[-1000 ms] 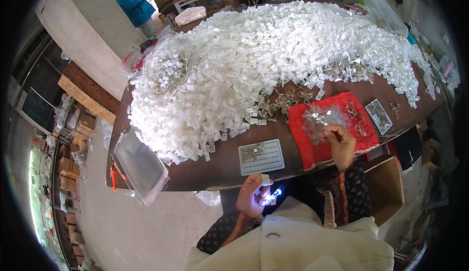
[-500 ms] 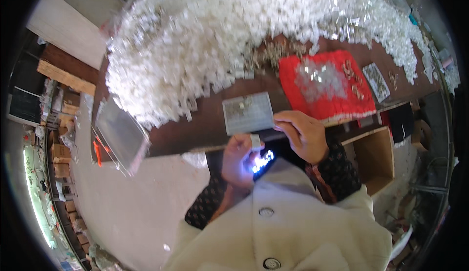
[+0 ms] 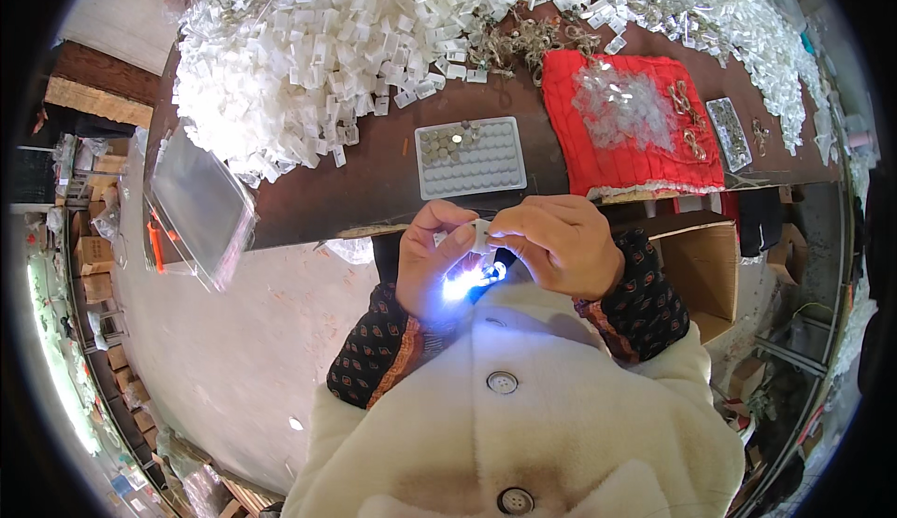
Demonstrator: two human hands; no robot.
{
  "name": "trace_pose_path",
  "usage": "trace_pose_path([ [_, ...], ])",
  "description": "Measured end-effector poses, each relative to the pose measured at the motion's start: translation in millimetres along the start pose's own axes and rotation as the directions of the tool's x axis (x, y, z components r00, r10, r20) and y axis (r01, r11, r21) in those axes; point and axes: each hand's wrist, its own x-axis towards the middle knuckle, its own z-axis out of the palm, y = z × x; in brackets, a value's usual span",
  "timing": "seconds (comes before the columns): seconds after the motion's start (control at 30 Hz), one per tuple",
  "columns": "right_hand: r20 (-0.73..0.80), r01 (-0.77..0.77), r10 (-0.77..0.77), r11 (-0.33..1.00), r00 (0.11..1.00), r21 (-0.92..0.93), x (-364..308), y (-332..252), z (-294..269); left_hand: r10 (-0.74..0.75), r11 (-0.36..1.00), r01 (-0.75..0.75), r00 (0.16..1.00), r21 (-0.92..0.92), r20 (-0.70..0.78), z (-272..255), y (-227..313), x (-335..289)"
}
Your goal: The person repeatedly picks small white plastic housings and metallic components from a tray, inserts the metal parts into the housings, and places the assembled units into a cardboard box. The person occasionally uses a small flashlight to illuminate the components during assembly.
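Left hand (image 3: 432, 264): I see its grip pinching a small white piece (image 3: 480, 236), near side of the slotted tray (image 3: 497, 170). Right hand (image 3: 563, 249) meets it, grip unclear to me. Brown counter (image 3: 374, 158) under tray; translucent heap (image 3: 318, 60) beyond-left, red cloth (image 3: 559, 130) right, pale floor (image 3: 234, 331) near-left, open box (image 3: 712, 280) near-right.

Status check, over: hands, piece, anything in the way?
Left hand pinching small white piece. Right hand close against its edge, grip unclear. Bluish-white lights glaring just below; nothing seen blocking the hands.
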Motion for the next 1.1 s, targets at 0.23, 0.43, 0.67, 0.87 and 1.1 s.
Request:
trace_pose_path([
  [0.23, 0.171, -0.294, 0.272, 0.949, 0.947, 0.118, 4.3, -5.8, -3.1, -0.069, 0.997, 0.068, 0.997, 0.04, 0.038, -7.6, 7.5, -1.5],
  [0.43, 0.109, -0.247, 0.238, 0.966, 0.965, 0.081, 5.8, -7.5, -4.2, 0.015, 0.999, -0.011, 0.995, -0.036, 0.098, -9.0, 11.3, 0.4],
  [0.67, 0.14, -0.341, 0.321, 0.927, 0.937, 0.156, 5.6, -4.6, -2.8, 0.124, 0.957, -0.126, 0.992, 0.261, 0.023, -13.9, 6.6, 4.1],
  [0.87, 0.182, -0.406, 0.394, 0.913, 0.901, 0.032, 6.9, -3.4, -2.1, 0.199, 0.935, -0.206, 0.979, 0.29, 0.053, -25.4, 0.1, 7.9],
  [1.1, 0.126, -0.333, 0.325, 0.942, 0.937, 0.049, 16.8, -9.1, 8.9, 0.021, 0.997, -0.021, 1.0, 0.07, 0.006, -14.4, 1.1, 6.7],
])
